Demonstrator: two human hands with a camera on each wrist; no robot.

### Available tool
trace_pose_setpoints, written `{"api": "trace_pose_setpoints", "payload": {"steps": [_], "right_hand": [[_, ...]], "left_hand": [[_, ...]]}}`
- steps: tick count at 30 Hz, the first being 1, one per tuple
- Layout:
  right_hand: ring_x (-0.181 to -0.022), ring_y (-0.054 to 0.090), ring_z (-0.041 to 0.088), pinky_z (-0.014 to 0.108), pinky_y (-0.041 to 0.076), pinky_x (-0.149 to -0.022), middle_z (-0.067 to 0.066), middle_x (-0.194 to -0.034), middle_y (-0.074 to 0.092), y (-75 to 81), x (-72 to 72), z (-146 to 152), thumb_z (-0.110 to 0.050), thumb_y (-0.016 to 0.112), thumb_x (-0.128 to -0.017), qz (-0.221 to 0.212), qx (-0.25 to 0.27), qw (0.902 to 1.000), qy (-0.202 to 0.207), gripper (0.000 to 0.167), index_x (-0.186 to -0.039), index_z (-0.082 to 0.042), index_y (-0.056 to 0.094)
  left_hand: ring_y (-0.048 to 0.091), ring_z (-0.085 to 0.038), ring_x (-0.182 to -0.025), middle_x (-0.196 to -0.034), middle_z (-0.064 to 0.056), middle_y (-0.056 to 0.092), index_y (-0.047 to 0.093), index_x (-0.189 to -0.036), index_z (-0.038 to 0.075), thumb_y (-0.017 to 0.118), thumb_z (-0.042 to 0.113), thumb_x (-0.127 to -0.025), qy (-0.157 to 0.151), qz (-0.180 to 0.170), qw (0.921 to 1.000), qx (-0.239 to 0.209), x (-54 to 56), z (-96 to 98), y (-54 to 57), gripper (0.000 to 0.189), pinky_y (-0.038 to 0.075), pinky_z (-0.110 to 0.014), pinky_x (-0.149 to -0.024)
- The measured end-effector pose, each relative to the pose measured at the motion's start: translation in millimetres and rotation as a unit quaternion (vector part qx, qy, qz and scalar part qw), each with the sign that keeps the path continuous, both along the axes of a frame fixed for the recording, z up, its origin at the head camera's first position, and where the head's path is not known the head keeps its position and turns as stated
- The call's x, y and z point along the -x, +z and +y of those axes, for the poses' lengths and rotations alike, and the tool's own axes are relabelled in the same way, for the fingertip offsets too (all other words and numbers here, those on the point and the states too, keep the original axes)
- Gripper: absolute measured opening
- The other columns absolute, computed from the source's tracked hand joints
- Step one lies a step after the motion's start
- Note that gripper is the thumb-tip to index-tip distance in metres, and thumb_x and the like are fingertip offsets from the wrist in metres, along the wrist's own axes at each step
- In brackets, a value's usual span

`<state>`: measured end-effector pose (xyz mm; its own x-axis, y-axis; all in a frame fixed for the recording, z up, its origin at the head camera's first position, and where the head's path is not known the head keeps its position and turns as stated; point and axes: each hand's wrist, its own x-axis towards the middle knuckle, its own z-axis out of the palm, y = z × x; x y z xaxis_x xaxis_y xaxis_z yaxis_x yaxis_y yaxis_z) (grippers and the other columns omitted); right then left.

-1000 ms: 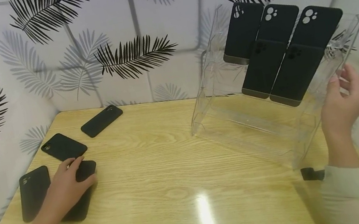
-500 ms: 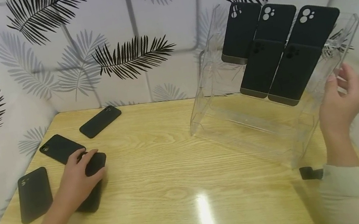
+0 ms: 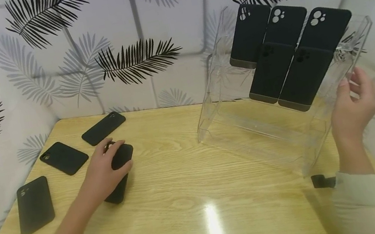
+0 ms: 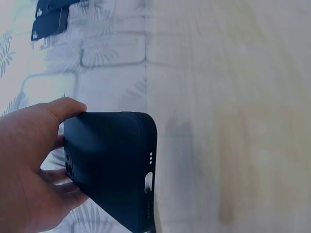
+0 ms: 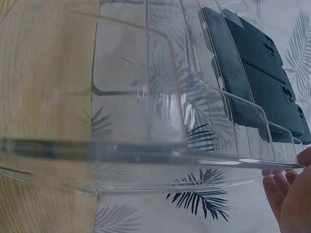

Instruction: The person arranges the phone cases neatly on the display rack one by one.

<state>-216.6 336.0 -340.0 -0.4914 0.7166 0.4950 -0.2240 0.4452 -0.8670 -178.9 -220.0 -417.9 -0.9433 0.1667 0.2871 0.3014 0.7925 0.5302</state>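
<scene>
Loading seems under way: the left grip [image 3: 102,169] pinches 1 black case [image 4: 109,160], the right grip [image 3: 354,102] holds the clear rack [image 3: 265,128], and the next move likely calls for carrying the case across.

The right hand [image 5: 295,200] is pinching the side edge of a clear stand [image 5: 116,151], near dark phone cases [image 5: 267,97] leaning in its tiers; a wood-grain table [image 5: 43,213] and leaf-patterned backdrop [image 5: 155,216] are showing through.

With our left hand [image 3: 104,171] we pinch between thumb [image 3: 125,169] and fingers [image 3: 116,147], left forearm [image 3: 73,218] slanting inward; our right hand [image 3: 354,104] curls its fingers at the end of our outstretched right forearm [image 3: 353,154].
</scene>
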Motion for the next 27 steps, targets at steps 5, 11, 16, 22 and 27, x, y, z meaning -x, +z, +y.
{"api": "trace_pose_setpoints", "payload": {"steps": [5,11,16,22,27], "right_hand": [[-0.105,0.059,-0.001,0.019,0.047,-0.090,-0.012,-0.119,0.063,9.2,-5.8,-10,-0.019,0.060,-0.100,-0.008,0.002,0.9999,-0.008,0.034,-0.133,-0.024,0.067],[-0.104,0.058,-0.002,0.019,0.046,-0.089,-0.012,-0.118,0.063,8.3,-6.2,-10,-0.017,0.059,-0.100,-0.010,-0.003,0.9999,-0.012,0.034,-0.133,-0.021,0.067],[-0.105,0.059,-0.001,0.019,0.047,-0.089,-0.010,-0.121,0.064,1.6,-0.3,-2,-0.020,0.060,-0.100,-0.012,-0.008,0.9999,-0.008,0.034,-0.133,-0.025,0.066],[-0.105,0.059,-0.001,0.019,0.047,-0.089,-0.011,-0.121,0.064,0.1,0.4,0,-0.022,0.060,-0.100,-0.011,-0.007,0.9999,-0.007,0.034,-0.133,-0.027,0.066],[-0.105,0.059,-0.002,0.019,0.047,-0.088,-0.010,-0.122,0.064,1.5,0.0,-1,-0.022,0.059,-0.101,-0.014,-0.013,0.9997,-0.012,0.034,-0.133,-0.026,0.066]], "left_hand": [[0.043,-0.043,-0.134,-0.154,-0.022,0.033,0.050,-0.146,0.011,0.072,0.026,-0.094,-0.025,0.004,0.9996,-0.011,12.5,25.8,5.5,0.059,0.047,-0.058,-0.100],[0.046,-0.041,-0.131,-0.155,-0.020,0.033,0.051,-0.146,0.013,0.073,0.028,-0.093,-0.052,0.030,0.9980,-0.021,26.8,56.8,16.5,0.060,0.050,-0.055,-0.098],[0.045,-0.039,-0.133,-0.157,-0.019,0.031,0.050,-0.147,0.014,0.072,0.030,-0.093,-0.066,0.035,0.9968,-0.026,38.7,78.4,25.0,0.060,0.049,-0.054,-0.100],[0.041,-0.039,-0.137,-0.158,-0.017,0.029,0.049,-0.150,0.017,0.071,0.031,-0.094,-0.073,0.035,0.9962,-0.031,50.8,102.0,37.6,0.061,0.048,-0.054,-0.102],[0.041,-0.037,-0.137,-0.159,-0.016,0.028,0.049,-0.150,0.018,0.070,0.032,-0.095,-0.084,0.053,0.9942,-0.040,60.1,119.8,48.6,0.060,0.047,-0.053,-0.102]]}}
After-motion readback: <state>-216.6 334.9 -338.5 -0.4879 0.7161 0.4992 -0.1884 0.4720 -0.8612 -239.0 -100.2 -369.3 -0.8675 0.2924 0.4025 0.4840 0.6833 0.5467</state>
